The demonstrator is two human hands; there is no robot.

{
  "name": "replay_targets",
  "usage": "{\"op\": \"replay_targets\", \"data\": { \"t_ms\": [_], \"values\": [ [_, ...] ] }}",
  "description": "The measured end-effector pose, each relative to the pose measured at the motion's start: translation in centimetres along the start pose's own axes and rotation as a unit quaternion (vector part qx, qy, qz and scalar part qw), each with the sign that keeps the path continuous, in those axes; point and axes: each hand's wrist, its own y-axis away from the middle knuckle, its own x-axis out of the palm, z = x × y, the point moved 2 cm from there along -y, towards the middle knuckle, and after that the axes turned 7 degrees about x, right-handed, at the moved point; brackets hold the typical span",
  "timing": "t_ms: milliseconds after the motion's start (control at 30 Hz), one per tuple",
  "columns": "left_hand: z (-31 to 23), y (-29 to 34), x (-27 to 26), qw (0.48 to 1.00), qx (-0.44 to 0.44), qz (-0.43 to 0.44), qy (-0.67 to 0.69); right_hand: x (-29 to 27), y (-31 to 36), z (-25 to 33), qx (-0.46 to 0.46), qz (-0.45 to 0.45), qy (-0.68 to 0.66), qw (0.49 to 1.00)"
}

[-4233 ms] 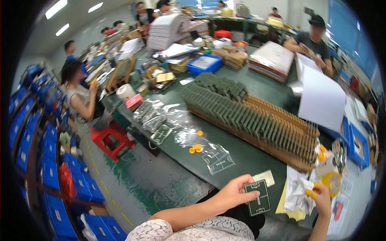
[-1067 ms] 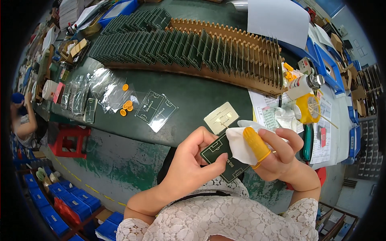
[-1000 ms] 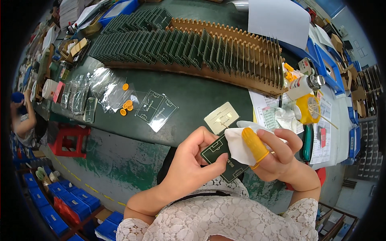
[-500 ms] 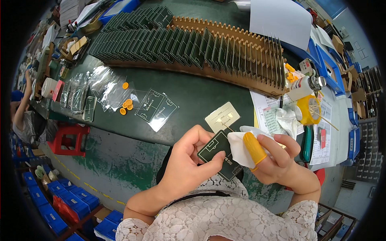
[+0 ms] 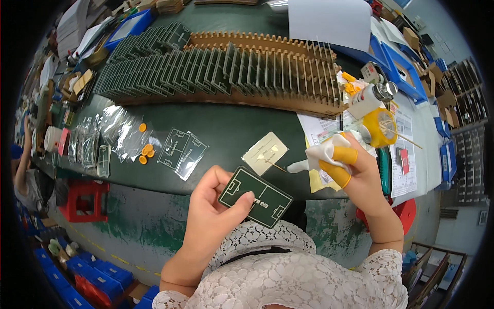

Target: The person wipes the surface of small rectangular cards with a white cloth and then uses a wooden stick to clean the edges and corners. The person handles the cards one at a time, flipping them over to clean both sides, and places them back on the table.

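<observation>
The person's left hand [image 5: 213, 219] holds a small dark green board [image 5: 255, 196] with white lines like a soccer field. The thumb and fingers are closed on its left end, and the board sits in the air just in front of the table's [image 5: 226, 121] near edge, above the person's lap. The right hand [image 5: 355, 172] is up beside it, a little apart. Its fingers are closed around a crumpled white cloth [image 5: 320, 153], and two of them wear yellow rubber finger caps [image 5: 337, 165]. On the table, just past the green board, lies a pale square card [image 5: 265, 153]. To the left lie clear plastic bags [image 5: 182, 151] and some little orange caps [image 5: 146, 151]. Farther back, a long wooden rack [image 5: 257, 77] holds many green boards standing up in rows. Near the right hand stands a yellow roll [image 5: 380, 127] and a white bottle [image 5: 368, 99].
</observation>
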Motion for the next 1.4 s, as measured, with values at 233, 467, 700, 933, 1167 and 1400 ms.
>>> {"op": "replay_targets", "data": {
  "t_ms": [233,467,700,933,1167,1400],
  "values": [
    [0.0,0.0,0.2,1.000,-0.009,-0.008,0.013,-0.3,-0.3,0.1,0.170,0.032,-0.197,0.965],
    [0.1,-0.2,0.4,1.000,-0.006,-0.007,0.024,-2.0,-0.2,-1.2,0.096,-0.034,-0.148,0.984],
    [0.0,0.0,0.4,1.000,-0.011,0.000,0.023,-4.6,0.0,-0.7,-0.007,-0.138,0.006,0.990],
    [0.5,-0.4,-0.2,1.000,-0.009,-0.003,0.027,-5.3,1.6,-3.7,0.098,-0.058,-0.316,0.942],
    [1.3,-0.9,-0.4,0.998,-0.019,-0.045,0.041,-5.9,1.7,-3.9,0.087,-0.187,-0.208,0.956],
    [1.0,-1.2,0.7,0.997,-0.006,-0.054,0.046,-10.4,-0.9,-3.1,-0.092,-0.355,0.532,0.764]
  ]
}}
